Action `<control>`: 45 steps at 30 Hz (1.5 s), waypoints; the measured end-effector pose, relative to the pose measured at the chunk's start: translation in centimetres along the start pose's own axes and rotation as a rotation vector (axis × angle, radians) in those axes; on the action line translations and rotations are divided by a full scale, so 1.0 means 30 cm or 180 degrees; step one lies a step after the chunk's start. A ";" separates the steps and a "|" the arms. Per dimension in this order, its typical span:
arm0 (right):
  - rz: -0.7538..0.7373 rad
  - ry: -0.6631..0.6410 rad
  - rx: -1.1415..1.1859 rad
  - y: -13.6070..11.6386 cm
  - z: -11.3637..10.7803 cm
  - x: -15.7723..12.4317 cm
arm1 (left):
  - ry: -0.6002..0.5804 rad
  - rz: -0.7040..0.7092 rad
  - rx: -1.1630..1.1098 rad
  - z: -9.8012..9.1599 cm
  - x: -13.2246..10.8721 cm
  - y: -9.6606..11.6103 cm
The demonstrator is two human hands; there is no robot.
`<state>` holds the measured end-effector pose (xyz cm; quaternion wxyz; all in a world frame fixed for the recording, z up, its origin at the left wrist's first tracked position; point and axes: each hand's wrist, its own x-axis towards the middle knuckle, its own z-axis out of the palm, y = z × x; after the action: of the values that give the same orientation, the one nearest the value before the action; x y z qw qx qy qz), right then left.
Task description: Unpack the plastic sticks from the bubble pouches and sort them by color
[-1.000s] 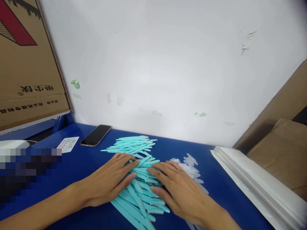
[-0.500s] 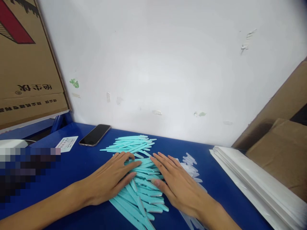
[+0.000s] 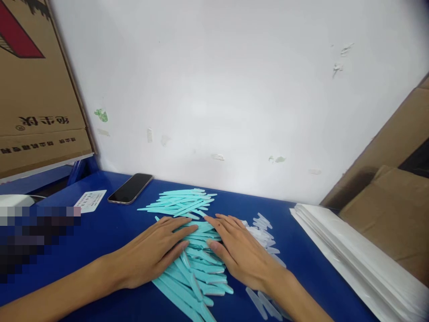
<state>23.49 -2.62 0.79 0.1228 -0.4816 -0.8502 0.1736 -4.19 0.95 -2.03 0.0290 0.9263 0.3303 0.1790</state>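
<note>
Several flat turquoise sticks (image 3: 204,268) lie in a loose pile on the blue table. My left hand (image 3: 150,252) rests on the left side of the pile, fingers apart. Against its right side lies my right hand (image 3: 243,250), fingers extended and thumb spread, touching the sticks. Neither hand is closed around anything. A second group of turquoise sticks (image 3: 181,201) lies just beyond my hands. Translucent white pieces (image 3: 263,232) are scattered right of my right hand, with more partly under my right forearm.
A phone (image 3: 131,188) and a printed card (image 3: 90,201) lie at the back left of the blue table (image 3: 110,232). White sheets (image 3: 355,255) are stacked on the right. Cardboard boxes stand left (image 3: 40,89) and right (image 3: 392,205); a white wall (image 3: 214,89) rises behind.
My right hand has moved slightly left, closer to my left hand over the pile. More translucent pieces show below my right forearm. The whole view has shifted a little.
</note>
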 end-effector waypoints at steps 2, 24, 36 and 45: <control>0.0027 -0.0007 -0.0016 -0.006 -0.001 0.002 | 0.0042 -0.0029 -0.0044 -0.005 0.005 0.003; 0.0374 -0.0848 0.0250 -0.114 0.013 -0.038 | 0.0188 -0.0180 0.0201 0.044 -0.020 0.039; 0.0136 -0.0707 0.0212 -0.087 0.015 -0.030 | 0.0323 -0.0202 0.0530 0.096 -0.071 0.064; -0.0040 -0.0911 0.0182 -0.086 0.067 -0.032 | 0.0393 -0.0426 0.0479 0.099 -0.061 0.070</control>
<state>21.22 -5.04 0.00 0.0151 -0.4429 -0.8567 0.2638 -3.20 -1.62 -5.03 -0.0491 0.8890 0.4050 0.2080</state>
